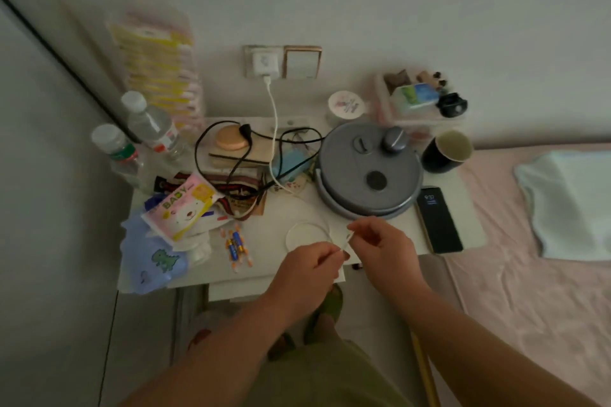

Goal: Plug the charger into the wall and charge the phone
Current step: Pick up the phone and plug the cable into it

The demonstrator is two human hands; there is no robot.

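A white charger [264, 65] sits plugged in the wall socket above the bedside table [274, 211]. Its white cable [273, 129] hangs down over the clutter and runs forward to my hands. My left hand [309, 269] pinches the cable near its end. My right hand [383, 246] pinches the plug tip just beyond, over the table's front edge. The black phone [438, 220] lies flat at the table's right edge, screen lit, a short way right of my right hand.
A grey round appliance [368, 170] fills the table's right half, with a dark mug [446, 150] behind the phone. Water bottles [145, 129], a baby wipes pack [183, 205], batteries [236, 244] and a black cord [231, 149] crowd the left. A pink bed [529, 274] lies to the right.
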